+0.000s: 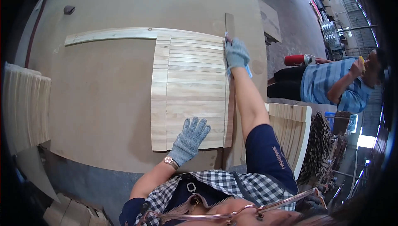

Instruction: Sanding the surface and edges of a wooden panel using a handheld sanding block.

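Rests a grey knit-gloved left hand point(188, 140), with fingers spread, on a pale rectangular panel of wooden slats point(195, 89) near the front edge of the tan table point(103, 93). Curls a matching right hand point(238, 55) beside the panel, toward the right edge; cannot tell whether pinching anything. Has a long pale wooden strip point(112, 34) extending leftward.
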`<state>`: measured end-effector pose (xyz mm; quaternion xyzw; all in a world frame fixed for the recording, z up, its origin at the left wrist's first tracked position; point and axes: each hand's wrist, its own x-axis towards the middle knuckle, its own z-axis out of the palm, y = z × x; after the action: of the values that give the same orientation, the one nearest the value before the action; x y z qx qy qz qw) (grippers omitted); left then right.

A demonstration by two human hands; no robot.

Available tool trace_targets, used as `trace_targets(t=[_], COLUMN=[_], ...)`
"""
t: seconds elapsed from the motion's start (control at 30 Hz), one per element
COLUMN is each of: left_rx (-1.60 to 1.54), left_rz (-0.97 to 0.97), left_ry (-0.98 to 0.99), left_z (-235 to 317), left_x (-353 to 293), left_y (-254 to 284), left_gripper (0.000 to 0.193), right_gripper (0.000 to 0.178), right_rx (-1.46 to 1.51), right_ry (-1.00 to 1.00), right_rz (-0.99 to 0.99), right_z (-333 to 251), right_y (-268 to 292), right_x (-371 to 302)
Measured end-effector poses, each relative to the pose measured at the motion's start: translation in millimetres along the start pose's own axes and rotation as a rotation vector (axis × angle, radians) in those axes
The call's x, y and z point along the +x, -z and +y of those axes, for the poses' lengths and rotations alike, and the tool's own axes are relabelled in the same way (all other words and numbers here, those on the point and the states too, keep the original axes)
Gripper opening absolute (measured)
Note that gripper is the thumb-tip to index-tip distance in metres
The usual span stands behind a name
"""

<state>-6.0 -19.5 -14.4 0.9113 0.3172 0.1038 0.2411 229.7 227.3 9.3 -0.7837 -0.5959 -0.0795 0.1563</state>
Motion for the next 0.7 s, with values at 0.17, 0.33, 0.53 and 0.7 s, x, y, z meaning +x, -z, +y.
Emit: trace_targets(t=[0.17,0.33,0.53,0.7], left_rx=[-0.115,0.110,0.049,-0.032], left_rz=[-0.037,0.025,0.130,0.248], left_ry=[-0.008,0.074,0.414,0.374], left_z=[-0.2,-8.7,-42.8,-53.6], left_x=[-1.7,-44.0,-97.2,-101.6], left_y=[13.2,28.6,33.2,12.0], left_gripper=[0.077,0.085,0.083,0.081], right_gripper=[0.038,0.047,0.043,0.035], right_rx=[-0.058,-0.118,-0.051,0.113], right_ry=[-0.156,-0.123,-0.180,0.035], right_rz=[-0.186,-0.373,-0.244,-0.375], right_z=[-11.1,-27.8,-49.6,-133.1], right_y=[11.3,53.5,37.9,32.6], right_x=[7.0,-57.2,-147.3,-236.4])
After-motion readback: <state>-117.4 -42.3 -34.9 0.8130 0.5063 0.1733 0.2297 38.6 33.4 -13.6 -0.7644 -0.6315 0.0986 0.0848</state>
